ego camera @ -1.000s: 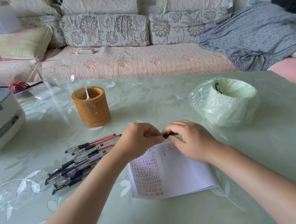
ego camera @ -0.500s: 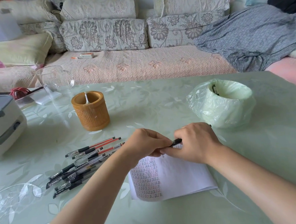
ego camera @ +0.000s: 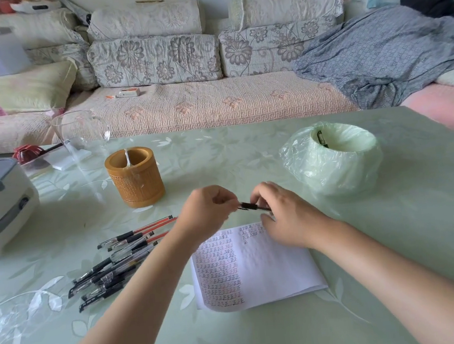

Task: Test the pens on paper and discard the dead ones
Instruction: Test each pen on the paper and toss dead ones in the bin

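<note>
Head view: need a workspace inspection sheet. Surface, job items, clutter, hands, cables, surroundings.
Surface: table, pale green leaf-print cover.
Job's things: pen held over the paper, which is part-filled with test marks; pen pile left of the paper; bamboo holder behind it; bag-lined bin at right, a dark item inside.
Clutter: white appliance and glass jug at the left.
Hands: left hand and right hand both pinch the pen.
Cables: nothing seen on the table.
Surroundings: sofa with cushions, grey blanket on it.
</note>
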